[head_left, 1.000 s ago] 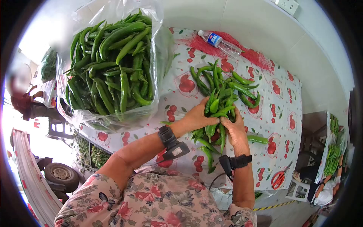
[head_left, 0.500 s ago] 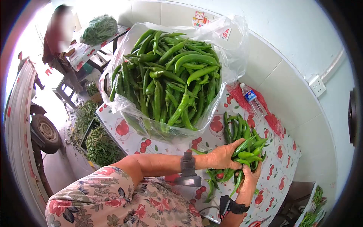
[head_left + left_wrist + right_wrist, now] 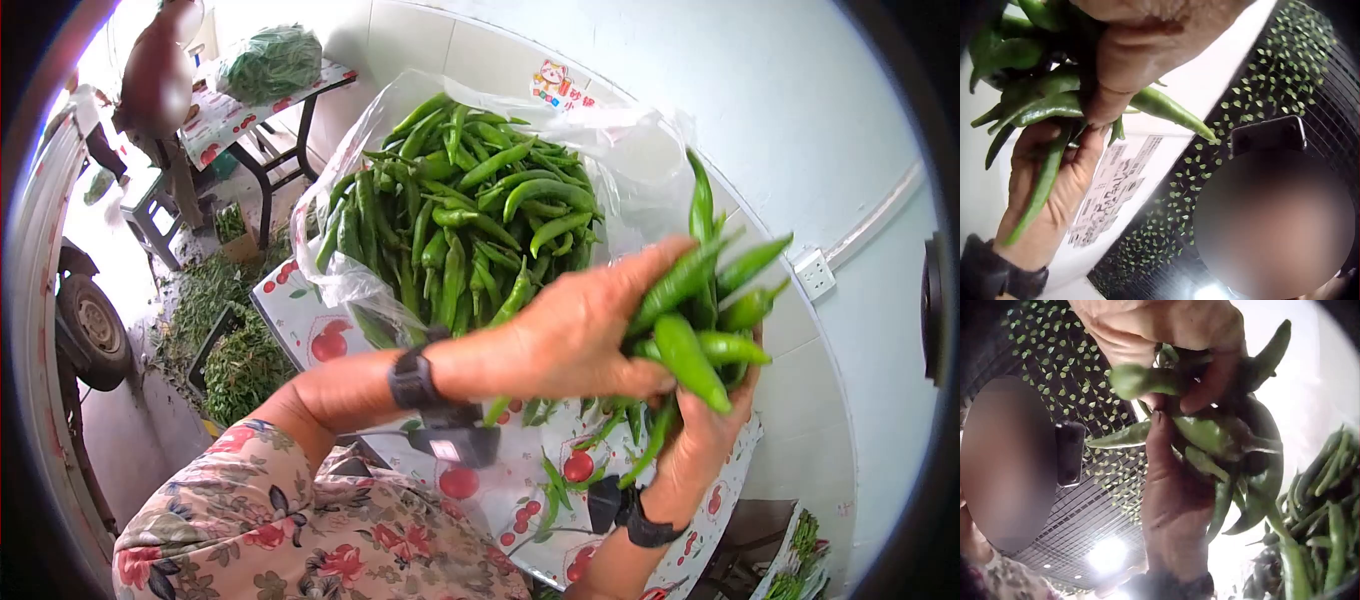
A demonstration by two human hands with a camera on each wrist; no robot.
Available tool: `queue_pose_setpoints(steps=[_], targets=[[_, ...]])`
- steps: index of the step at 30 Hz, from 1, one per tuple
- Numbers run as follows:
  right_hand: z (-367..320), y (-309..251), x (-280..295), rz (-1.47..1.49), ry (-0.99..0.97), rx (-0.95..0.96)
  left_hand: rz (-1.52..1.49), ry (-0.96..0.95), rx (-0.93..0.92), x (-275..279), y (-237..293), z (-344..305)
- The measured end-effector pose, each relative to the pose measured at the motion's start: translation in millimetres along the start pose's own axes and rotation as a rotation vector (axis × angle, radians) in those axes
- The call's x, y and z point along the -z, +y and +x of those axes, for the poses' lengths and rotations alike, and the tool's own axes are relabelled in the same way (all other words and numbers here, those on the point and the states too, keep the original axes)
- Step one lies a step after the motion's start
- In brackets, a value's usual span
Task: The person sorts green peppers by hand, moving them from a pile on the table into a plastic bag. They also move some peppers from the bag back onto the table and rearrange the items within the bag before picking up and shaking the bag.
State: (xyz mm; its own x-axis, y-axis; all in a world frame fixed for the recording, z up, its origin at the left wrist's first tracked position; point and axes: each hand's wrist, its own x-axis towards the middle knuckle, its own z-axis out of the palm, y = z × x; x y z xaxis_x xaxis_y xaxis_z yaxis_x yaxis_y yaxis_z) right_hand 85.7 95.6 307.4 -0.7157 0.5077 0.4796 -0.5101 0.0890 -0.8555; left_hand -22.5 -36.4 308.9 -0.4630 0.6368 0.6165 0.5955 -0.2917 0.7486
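A bunch of green peppers (image 3: 690,365) is held up above the table between both hands. My left hand (image 3: 575,325) grips it from the left, its thumb pressed across the lower peppers; in the left wrist view that hand (image 3: 1147,44) is at the top. My right hand (image 3: 705,440) grips the same bunch from below and the right, fingers partly hidden behind it. The right wrist view shows the peppers (image 3: 1210,437) pointing different ways between the hands. Other loose peppers (image 3: 555,485) lie on the cherry-patterned tablecloth (image 3: 490,490) beneath.
A large clear plastic bag (image 3: 345,275) full of green peppers stands left of the hands. A wall socket (image 3: 815,273) is at the right. Behind at left are a second table (image 3: 215,135), a stool (image 3: 150,220), a person and leafy heaps (image 3: 245,370).
Both hands have lifted the bunch from the table toward the camera. The head view has turned, so the big bag of peppers now stands nearer the middle.
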Motion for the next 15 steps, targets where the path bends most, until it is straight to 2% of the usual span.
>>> queue_pose_setpoints(steps=[1, 3, 5, 7, 8, 9, 10, 11, 13, 15], targets=[[7.8, 1.1, -16.8, 0.036, -0.032, 0.038, 0.114, 0.045, -0.060, 17.5, 1.6, 1.4], [16.0, 6.8, -49.2, 0.116, -0.084, -0.049, 0.152, 0.069, -0.083, 53.3, 1.9, 3.2], [28.4, 33.2, -80.2, 0.217, -0.132, -0.033, 0.389, 0.088, -0.162, 87.6, -0.4, 2.1], [40.4, 63.5, -102.9, 0.190, -0.205, -0.061, 0.600, 0.052, -0.180, 118.3, -23.7, 2.6], [56.2, 110.7, -99.3, -0.030, -0.267, 0.076, 0.724, 0.010, -0.079, 131.3, -40.0, 2.4], [61.4, 121.2, -102.9, -0.287, -0.325, 0.075, 0.810, -0.039, 0.039, 141.3, -58.3, 1.9], [64.9, 133.2, -105.3, -0.351, -0.308, 0.083, 0.891, -0.087, 0.160, 147.6, -78.4, 0.2], [68.5, 141.1, -107.7, -0.414, -0.289, 0.090, 0.910, -0.059, 0.265, 149.8, -101.2, -2.4], [81.6, 142.2, -107.3, -0.537, -0.310, 0.069, 0.946, -0.098, 0.335, 156.2, -97.4, 4.0], [89.9, 147.0, -98.9, -0.629, -0.300, 0.051, 0.902, -0.030, 0.238, 162.0, -116.4, 13.1]])
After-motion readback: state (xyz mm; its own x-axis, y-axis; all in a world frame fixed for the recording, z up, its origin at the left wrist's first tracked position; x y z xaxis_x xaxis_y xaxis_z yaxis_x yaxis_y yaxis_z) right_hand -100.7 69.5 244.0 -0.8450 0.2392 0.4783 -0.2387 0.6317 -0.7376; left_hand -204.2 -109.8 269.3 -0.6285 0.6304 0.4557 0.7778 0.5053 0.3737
